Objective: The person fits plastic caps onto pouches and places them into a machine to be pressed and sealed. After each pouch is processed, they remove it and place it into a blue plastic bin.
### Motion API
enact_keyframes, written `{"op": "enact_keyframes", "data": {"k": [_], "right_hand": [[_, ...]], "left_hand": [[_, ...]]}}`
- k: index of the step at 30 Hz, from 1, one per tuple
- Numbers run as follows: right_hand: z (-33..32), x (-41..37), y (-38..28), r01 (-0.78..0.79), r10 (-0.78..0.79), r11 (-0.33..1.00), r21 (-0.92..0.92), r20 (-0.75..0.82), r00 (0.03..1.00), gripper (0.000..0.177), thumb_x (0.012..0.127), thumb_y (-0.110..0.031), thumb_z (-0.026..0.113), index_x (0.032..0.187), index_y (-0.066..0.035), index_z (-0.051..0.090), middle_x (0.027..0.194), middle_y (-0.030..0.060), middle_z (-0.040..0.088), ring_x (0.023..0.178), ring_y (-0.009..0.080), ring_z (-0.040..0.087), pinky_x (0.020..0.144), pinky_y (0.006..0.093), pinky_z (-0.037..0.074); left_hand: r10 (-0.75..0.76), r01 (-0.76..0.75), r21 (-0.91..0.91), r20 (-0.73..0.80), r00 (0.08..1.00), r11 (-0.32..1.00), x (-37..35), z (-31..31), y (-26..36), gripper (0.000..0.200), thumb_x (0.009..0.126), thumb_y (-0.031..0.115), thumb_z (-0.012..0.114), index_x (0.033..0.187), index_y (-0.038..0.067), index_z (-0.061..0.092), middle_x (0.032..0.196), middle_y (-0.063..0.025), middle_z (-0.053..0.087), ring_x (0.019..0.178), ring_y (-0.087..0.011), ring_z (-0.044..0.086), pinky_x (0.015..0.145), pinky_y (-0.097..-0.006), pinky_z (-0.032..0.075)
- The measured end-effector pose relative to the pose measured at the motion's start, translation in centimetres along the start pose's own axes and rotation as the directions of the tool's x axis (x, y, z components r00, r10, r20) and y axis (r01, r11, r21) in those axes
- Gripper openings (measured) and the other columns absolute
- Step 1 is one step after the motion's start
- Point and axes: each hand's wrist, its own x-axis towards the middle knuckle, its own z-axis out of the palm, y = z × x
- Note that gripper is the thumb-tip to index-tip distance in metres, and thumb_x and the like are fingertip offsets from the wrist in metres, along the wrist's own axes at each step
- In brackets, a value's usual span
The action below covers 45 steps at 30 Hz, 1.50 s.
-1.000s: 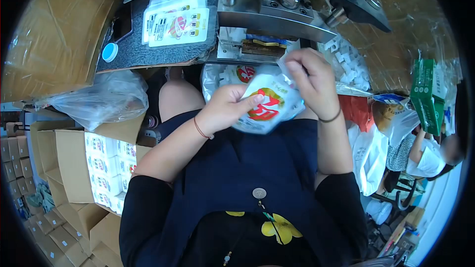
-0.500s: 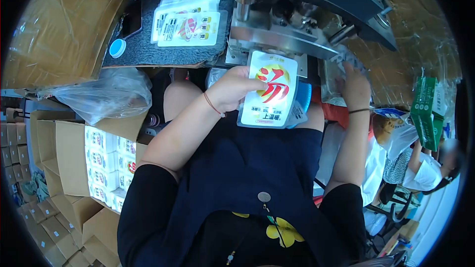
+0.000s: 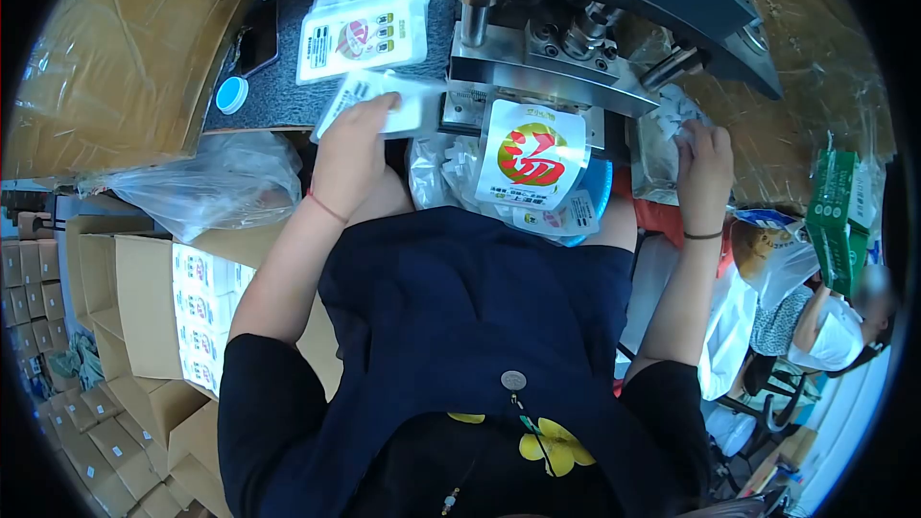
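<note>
My left hand (image 3: 352,158) grips a white printed pouch (image 3: 413,105), a little blurred, just in front of a fanned stack of similar pouches (image 3: 369,36). A white pouch with a large red character on a yellow disc (image 3: 532,158) rests at the front of the metal press (image 3: 566,79), with no hand on it. Below it another printed pouch (image 3: 556,218) lies over a blue round rim (image 3: 602,187). At the right, my right hand (image 3: 707,168) has its fingers closed at small whitish pieces (image 3: 674,113) in a clear plastic box (image 3: 652,168); what they pinch is hard to make out.
On the grey mat are a phone (image 3: 259,38) and a blue-and-white cap (image 3: 231,94). A plastic bag (image 3: 216,182) hangs over an open carton (image 3: 144,307) of packed pouches. A green box (image 3: 833,221) and a seated person (image 3: 825,331) are at the right.
My left hand has let go of the red-character pouch, now at the press, and moved left and up to grip another pouch from the stack. My right hand has shifted slightly right, fingers still in the box.
</note>
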Motion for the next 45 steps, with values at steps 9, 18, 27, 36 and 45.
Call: {"op": "enact_keyframes", "data": {"k": [9, 18, 27, 36, 45], "right_hand": [[-1.8, 0.2, -10.3, -0.094, -0.133, 0.575, 0.813, 0.207, 0.969, 0.013, 0.097, -0.009, 0.060, 0.104, 0.001, 0.065, 0.097, 0.0148, 0.067, 0.087, 0.0276, 0.066, 0.079, 0.0346, 0.051], [-2.7, 0.6, -11.1, -0.179, -0.033, 0.469, 0.865, 0.220, 0.975, 0.018, 0.092, -0.010, 0.071, 0.105, 0.000, 0.067, 0.094, 0.0118, 0.070, 0.082, 0.0238, 0.067, 0.076, 0.0318, 0.052], [-4.2, 1.3, -9.1, -0.071, -0.346, 0.648, 0.759, 0.375, 0.860, 0.013, 0.098, -0.013, 0.059, 0.100, -0.001, 0.064, 0.089, 0.0149, 0.065, 0.085, 0.0333, 0.064, 0.076, 0.0388, 0.050], [-3.5, 1.8, -7.5, 0.047, -0.470, 0.688, 0.725, 0.395, 0.790, 0.017, 0.101, -0.016, 0.055, 0.098, -0.002, 0.064, 0.089, 0.0127, 0.065, 0.087, 0.0318, 0.061, 0.078, 0.0399, 0.048], [-2.5, 1.6, -5.4, 0.158, -0.298, 0.854, 0.496, 0.216, 0.930, 0.028, 0.102, -0.025, 0.054, 0.116, -0.004, 0.065, 0.112, 0.0188, 0.065, 0.104, 0.0389, 0.061, 0.090, 0.0440, 0.049]], "left_hand": [[-0.141, 0.381, -0.685, 0.380, 0.914, 0.621, -1.0, 2.2, 8.7, 0.022, 0.098, 0.022, 0.068, 0.101, 0.002, 0.076, 0.082, -0.0125, 0.073, 0.069, -0.0101, 0.065, 0.065, -0.0278, 0.051], [-0.040, 0.496, -0.696, 0.560, 0.827, 0.519, -1.4, 4.2, 12.4, 0.027, 0.097, 0.023, 0.071, 0.103, -0.003, 0.074, 0.085, -0.0058, 0.074, 0.075, -0.0068, 0.063, 0.068, -0.0260, 0.051], [0.220, 0.791, -0.598, 0.761, 0.611, -0.128, -1.5, 4.4, 15.3, 0.032, 0.103, 0.022, 0.063, 0.121, -0.005, 0.067, 0.114, -0.0084, 0.072, 0.102, -0.0104, 0.066, 0.093, -0.0279, 0.053], [0.270, 0.830, -0.540, 0.786, 0.556, -0.138, -1.3, 5.0, 15.1, 0.034, 0.104, 0.020, 0.061, 0.126, -0.005, 0.063, 0.118, -0.0092, 0.071, 0.106, -0.0115, 0.066, 0.096, -0.0294, 0.053], [0.216, 0.825, -0.542, 0.796, 0.565, -0.160, -1.4, 5.6, 14.4, 0.028, 0.098, 0.010, 0.065, 0.122, -0.004, 0.066, 0.114, -0.0091, 0.072, 0.101, -0.0125, 0.068, 0.092, -0.0297, 0.055]]}}
